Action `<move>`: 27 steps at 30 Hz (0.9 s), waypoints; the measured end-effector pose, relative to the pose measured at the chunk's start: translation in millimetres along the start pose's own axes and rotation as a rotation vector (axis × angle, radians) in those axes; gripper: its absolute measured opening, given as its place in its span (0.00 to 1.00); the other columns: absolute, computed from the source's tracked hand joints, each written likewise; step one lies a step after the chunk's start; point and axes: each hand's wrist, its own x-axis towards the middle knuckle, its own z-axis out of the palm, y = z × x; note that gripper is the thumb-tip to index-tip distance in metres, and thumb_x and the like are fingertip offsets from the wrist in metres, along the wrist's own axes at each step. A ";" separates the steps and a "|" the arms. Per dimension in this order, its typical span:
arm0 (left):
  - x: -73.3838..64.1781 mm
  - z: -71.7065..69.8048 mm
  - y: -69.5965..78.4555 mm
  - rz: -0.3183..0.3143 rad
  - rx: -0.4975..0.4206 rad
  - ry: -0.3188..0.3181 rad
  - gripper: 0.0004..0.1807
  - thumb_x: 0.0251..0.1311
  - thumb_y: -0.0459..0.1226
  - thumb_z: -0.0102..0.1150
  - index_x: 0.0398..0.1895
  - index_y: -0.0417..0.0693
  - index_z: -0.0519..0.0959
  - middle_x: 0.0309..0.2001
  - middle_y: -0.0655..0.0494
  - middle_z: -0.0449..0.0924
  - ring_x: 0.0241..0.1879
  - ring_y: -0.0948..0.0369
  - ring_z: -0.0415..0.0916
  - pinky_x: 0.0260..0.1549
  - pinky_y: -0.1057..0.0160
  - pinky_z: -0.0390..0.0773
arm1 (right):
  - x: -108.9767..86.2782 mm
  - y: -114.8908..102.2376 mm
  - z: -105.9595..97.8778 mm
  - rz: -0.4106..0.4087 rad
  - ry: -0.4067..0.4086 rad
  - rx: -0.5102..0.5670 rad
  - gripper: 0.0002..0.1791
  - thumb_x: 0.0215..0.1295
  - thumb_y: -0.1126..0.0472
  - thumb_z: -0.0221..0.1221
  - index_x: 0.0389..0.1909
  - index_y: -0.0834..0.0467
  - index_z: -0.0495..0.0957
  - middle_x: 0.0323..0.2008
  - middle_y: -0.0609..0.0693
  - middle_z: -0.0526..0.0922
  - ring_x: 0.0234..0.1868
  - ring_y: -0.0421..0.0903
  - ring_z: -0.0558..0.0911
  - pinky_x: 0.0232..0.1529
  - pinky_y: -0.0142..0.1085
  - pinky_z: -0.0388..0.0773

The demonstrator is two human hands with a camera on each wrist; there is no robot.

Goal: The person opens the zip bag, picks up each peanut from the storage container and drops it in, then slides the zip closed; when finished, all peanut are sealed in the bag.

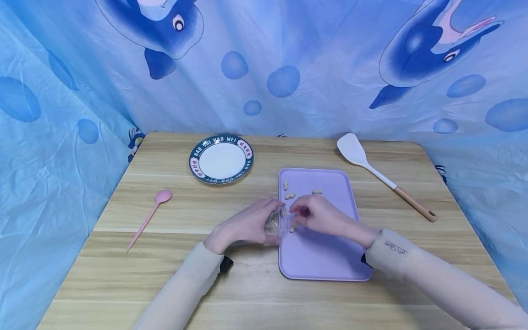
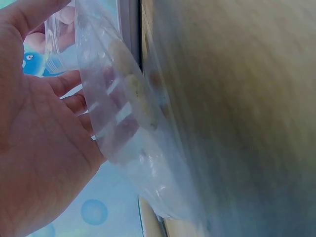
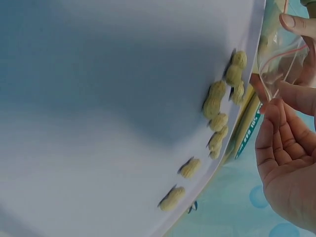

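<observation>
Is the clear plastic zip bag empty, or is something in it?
Not empty: in the left wrist view, tan peanuts show through the clear plastic zip bag.

The bag (image 2: 153,170) is thin, clear plastic, glossy and creased; the peanuts (image 3: 214,100) have rough shells. The tray (image 1: 326,261) looks like smooth, matt plastic, the spoon (image 1: 163,196) plastic too. The plate (image 1: 222,161) is glossy, the spatula (image 1: 378,175) smooth with a wooden handle (image 1: 414,204), the bench (image 1: 239,293) wood-grained, the sleeves (image 1: 187,277) matt cloth, the curtain (image 1: 251,36) wrinkled.

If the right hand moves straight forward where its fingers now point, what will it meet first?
Most likely the clear bag held by the left hand; whether the right hand touches it is unclear.
</observation>
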 end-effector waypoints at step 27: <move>0.1 0.5 1.6 -0.040 -0.007 -0.033 0.50 0.46 0.51 0.76 0.73 0.47 0.63 0.65 0.54 0.69 0.65 0.57 0.66 0.67 0.55 0.64 | 1.8 82.7 -49.7 0.133 0.141 -0.110 0.11 0.53 0.72 0.70 0.39 0.68 0.83 0.31 0.54 0.82 0.32 0.48 0.78 0.35 0.40 0.77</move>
